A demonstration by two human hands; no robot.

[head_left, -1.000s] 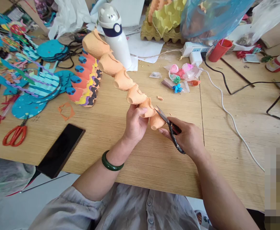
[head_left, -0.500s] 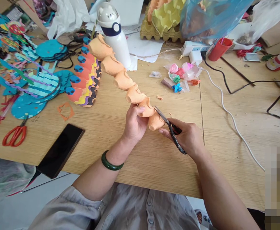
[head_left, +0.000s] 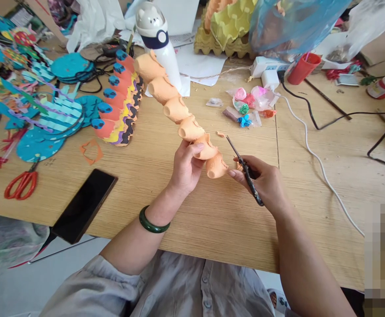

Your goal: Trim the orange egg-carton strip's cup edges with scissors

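Note:
My left hand (head_left: 188, 165) is closed around the near end of an orange egg carton strip (head_left: 176, 110), a row of several cups held up slantwise above the table. My right hand (head_left: 263, 180) grips black-handled scissors (head_left: 245, 169), whose blades look closed and point up and away, just right of the strip's last cup. A small orange scrap (head_left: 238, 165) shows by the right fingers, against the blades. Another orange scrap (head_left: 221, 134) lies on the table near the scissor tips.
Red-handled scissors (head_left: 22, 185) and a black phone (head_left: 85, 206) lie to the left. Painted egg carton strips (head_left: 119, 105) and a white bottle (head_left: 166, 57) stand beyond the orange strip. Clay packets (head_left: 245, 103), a power strip (head_left: 265, 66) and cables are at the right.
The scissors have come away from the last cup, moving right, and their blades have closed. An orange scrap now shows by my right fingers. The strip has shifted slightly right.

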